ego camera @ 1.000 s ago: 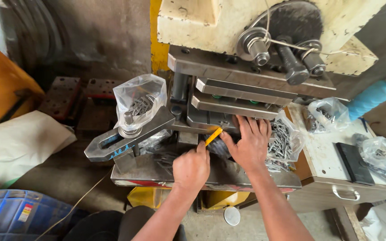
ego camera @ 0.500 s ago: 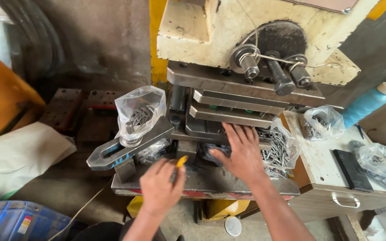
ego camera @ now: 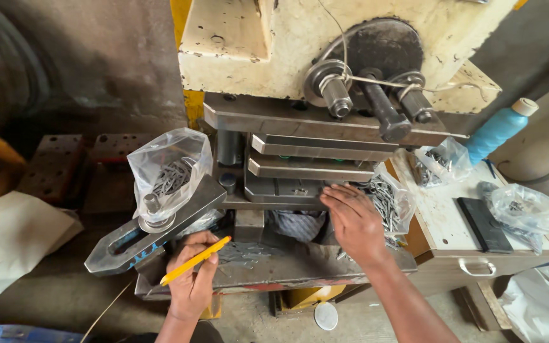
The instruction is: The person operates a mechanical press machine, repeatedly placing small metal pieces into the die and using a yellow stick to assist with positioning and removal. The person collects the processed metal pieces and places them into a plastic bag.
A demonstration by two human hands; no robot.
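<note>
My left hand point(ego camera: 192, 276) grips a thin yellow stick point(ego camera: 196, 260) and rests at the front left of the steel bed point(ego camera: 268, 263) of a press machine point(ego camera: 325, 57). Small flat metal pieces point(ego camera: 243, 253) lie on the bed just right of that hand. My right hand point(ego camera: 354, 222) reaches forward with its fingers spread, fingertips at the front of the grey die block point(ego camera: 300, 168); whether it pinches a piece I cannot tell. A clear bag of metal pieces point(ego camera: 382, 203) lies right beside that hand.
A plastic bag of metal parts point(ego camera: 169, 171) sits on a slotted steel clamp point(ego camera: 147, 232) at the left. To the right, a white cabinet top point(ego camera: 443, 209) holds two more bags point(ego camera: 519, 206), a black slab point(ego camera: 483, 223) and a blue bottle point(ego camera: 497, 130). White sacks lie at left.
My left hand pulled the yellow stick back from the die to the front left of the bed. My right hand stays at the die. The view moved closer.
</note>
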